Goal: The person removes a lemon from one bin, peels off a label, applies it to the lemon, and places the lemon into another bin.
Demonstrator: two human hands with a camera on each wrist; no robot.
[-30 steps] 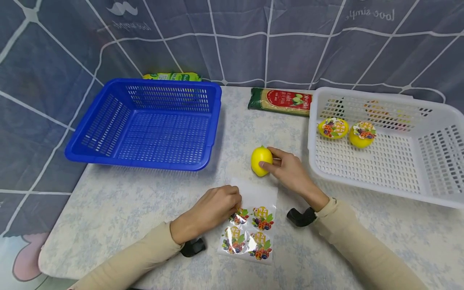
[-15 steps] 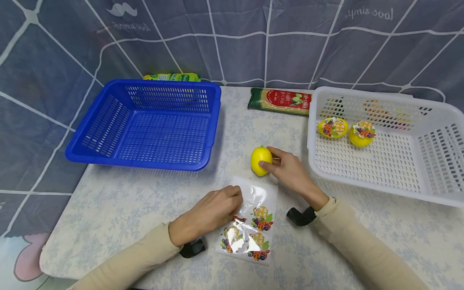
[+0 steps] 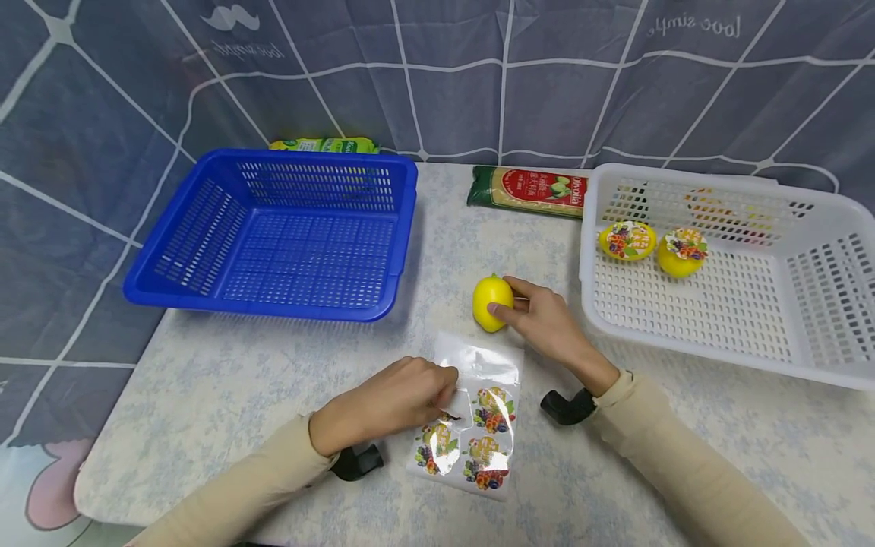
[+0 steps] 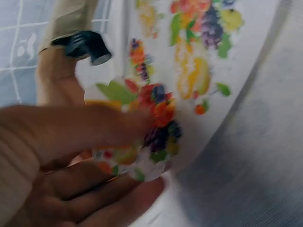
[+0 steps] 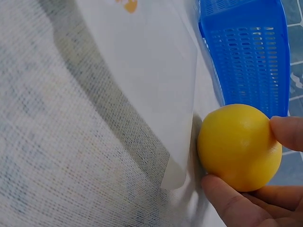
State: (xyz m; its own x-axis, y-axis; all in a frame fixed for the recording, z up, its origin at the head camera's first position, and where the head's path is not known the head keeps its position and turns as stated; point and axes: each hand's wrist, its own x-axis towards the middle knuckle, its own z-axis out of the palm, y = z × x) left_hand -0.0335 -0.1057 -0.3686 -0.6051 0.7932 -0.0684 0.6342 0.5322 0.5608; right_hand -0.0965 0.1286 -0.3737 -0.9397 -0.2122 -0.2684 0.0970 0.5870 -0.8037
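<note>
In the head view the left hand (image 3: 390, 403) is curled over the upper left of the sticker sheet (image 3: 472, 425), fingertips pinching a sticker (image 3: 447, 414) that is partly lifted, while the right hand (image 3: 540, 315) grips a lemon (image 3: 492, 302) on the table (image 3: 225, 380), just above the sheet and left of the white basket (image 3: 820, 334), where two labelled lemons (image 3: 627, 241) lie; the blue basket (image 3: 273, 235) stands well apart. The sheet is loose, so a hard pull could drag it along instead of freeing the sticker. In the left wrist view, blurred, the thumb (image 4: 71, 127) and fingers (image 4: 94, 198) pinch the fruit-printed sticker (image 4: 151, 127), bent away from the sheet (image 4: 213, 71); bent so, it might fold and stick to itself or to the skin. In the right wrist view the thumb (image 5: 232, 203) and a fingertip (image 5: 286, 132) clasp the lemon (image 5: 239, 146), which touches the edge of the sheet (image 5: 151, 85); with a light grip the round fruit could roll when pressed on.
</note>
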